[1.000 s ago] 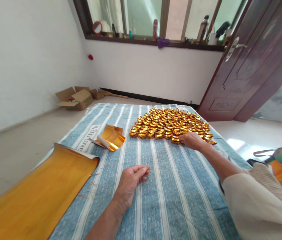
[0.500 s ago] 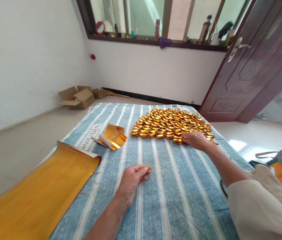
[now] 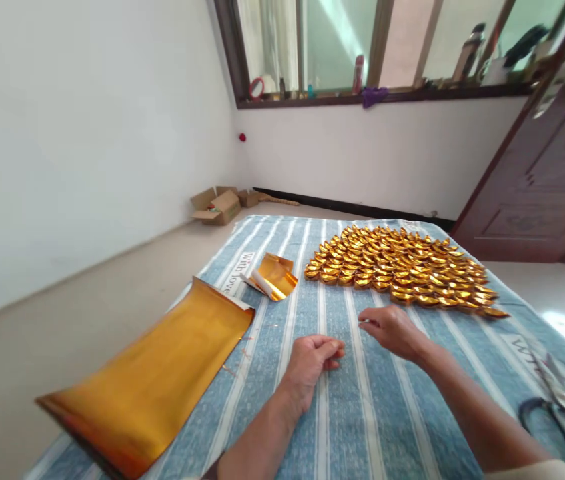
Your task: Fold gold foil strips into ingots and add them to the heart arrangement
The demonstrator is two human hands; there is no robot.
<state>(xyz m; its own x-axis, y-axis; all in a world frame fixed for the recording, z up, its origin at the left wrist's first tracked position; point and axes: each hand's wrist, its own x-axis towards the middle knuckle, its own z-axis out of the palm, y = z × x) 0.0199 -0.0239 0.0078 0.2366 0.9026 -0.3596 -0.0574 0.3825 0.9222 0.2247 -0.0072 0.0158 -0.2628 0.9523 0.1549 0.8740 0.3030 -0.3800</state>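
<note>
Left hand (image 3: 315, 363), right hand (image 3: 391, 330) apart, both curled; can't tell if holding anything. Shiny gold boat-shaped foil pieces (image 3: 402, 265) sit beyond right hand on blue-white striped cloth-covered worktop (image 3: 347, 427). Light pinch should avoid dents.

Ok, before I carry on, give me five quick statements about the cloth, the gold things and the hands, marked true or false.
1. Shiny gold boat-shaped pieces cluster on the blue-and-white striped cloth. True.
2. The left hand is nearer those pieces than the right hand. False: the right hand is nearer.
3. The large yellow-gold sheet lies to the left of the left hand. True.
4. The open brown cardboard box sits on the cloth. False: the box is on the pale floor.
5. The small curled gold sheet lies left of the boat-shaped pieces. True.
</note>
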